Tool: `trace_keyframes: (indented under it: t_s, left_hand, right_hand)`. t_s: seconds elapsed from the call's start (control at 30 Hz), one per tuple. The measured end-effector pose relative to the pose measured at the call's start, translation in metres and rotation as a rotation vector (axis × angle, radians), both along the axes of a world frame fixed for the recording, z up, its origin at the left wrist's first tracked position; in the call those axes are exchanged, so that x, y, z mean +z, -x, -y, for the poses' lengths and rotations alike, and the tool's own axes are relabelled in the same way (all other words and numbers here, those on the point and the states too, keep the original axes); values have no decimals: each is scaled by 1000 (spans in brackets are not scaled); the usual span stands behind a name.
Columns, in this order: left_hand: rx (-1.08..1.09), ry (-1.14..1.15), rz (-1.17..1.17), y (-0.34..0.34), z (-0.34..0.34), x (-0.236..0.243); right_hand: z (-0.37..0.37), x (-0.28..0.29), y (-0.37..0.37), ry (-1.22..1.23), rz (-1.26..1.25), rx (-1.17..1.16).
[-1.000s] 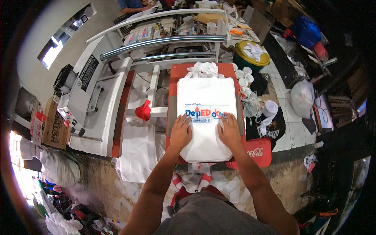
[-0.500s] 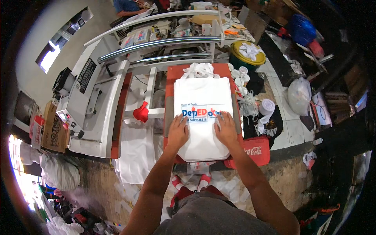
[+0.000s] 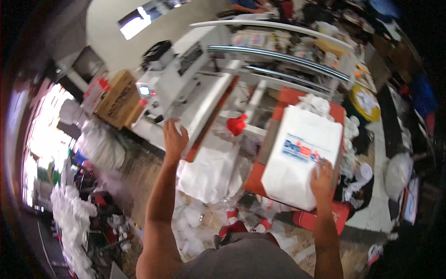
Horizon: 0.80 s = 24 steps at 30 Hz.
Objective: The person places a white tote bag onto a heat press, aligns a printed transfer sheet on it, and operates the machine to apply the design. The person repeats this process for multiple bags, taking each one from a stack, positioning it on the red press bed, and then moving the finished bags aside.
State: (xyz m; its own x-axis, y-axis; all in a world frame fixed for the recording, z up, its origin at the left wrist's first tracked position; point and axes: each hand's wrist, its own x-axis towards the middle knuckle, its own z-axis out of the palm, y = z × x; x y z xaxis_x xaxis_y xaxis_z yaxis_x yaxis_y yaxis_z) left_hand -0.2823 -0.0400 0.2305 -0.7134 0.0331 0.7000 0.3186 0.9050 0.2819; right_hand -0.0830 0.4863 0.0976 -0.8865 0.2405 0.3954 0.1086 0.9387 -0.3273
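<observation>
A stack of white bags (image 3: 288, 172) with a blue-and-red print lies on a red pad (image 3: 255, 176) beside the white press machine (image 3: 186, 69). My right hand (image 3: 321, 179) is open on the bags' lower right, fingertips by the print. My left hand (image 3: 174, 137) is raised, open, at the front of the machine's left section, below its small control box (image 3: 146, 92); whether it touches the machine I cannot tell. Between the two sections hangs a red cloth (image 3: 236, 124), above more white fabric (image 3: 206, 174). The picture is blurred.
A cardboard box (image 3: 116, 100) and a bulging white sack (image 3: 100, 149) stand at left. A yellow-lidded bin (image 3: 364, 100), rolls and plastic bags line the right. Beyond the machine is a cluttered table (image 3: 297, 44) with another person's arm (image 3: 244, 7). Loose scraps (image 3: 190, 223) lie on the floor.
The view has swung toward the left and blurred. My left hand has left the bags and moved over to the machine's left section; my right hand stays on the stack.
</observation>
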Motion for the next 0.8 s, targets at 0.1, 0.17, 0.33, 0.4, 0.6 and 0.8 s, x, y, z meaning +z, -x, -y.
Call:
trace_keyframes:
  t_s: [0.1, 0.17, 0.33, 0.4, 0.6, 0.8]
  left_hand:
    - [274, 182, 27, 35, 103, 14]
    - [312, 271, 242, 55, 110, 14]
    - [300, 578, 658, 72, 184, -10]
    - [310, 403, 554, 47, 123, -5]
    - [214, 603, 387, -6, 42, 30]
    - [-207, 558, 86, -52, -23, 30]
  right_hand:
    - [14, -4, 2, 10, 18, -15]
    - [7, -7, 2, -41, 11, -9]
    - [15, -3, 16, -18, -31, 67]
    - [2, -2, 11, 2, 8, 25]
    - [-2, -4, 1, 11, 5, -25]
    - [2, -11, 2, 50, 2, -34]
